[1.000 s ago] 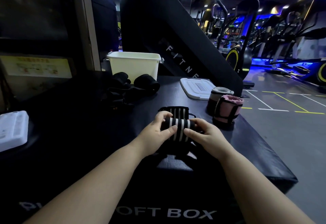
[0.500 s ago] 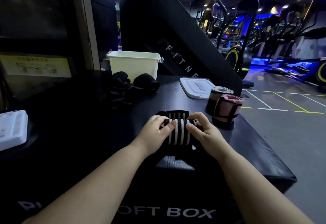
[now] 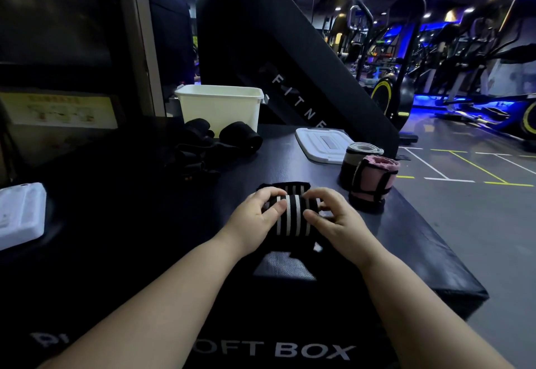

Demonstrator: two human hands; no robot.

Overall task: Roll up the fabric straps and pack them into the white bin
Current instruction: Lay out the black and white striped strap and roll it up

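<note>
A black strap with white stripes lies partly rolled on the black soft box. My left hand grips the roll's left end and my right hand grips its right end, fingers curled over the top. A short flat stretch of the strap shows beyond the roll. The white bin stands open at the back of the box. Two rolled straps, a grey one and a pink one, stand upright to the right.
A pile of loose black straps lies in front of the bin. The bin's white lid rests at the back right. A white case sits at the far left. The box's right edge drops to the gym floor.
The roll has grown and moved away from me over the flat strap. Both hands followed it forward, and less flat strap shows beyond it.
</note>
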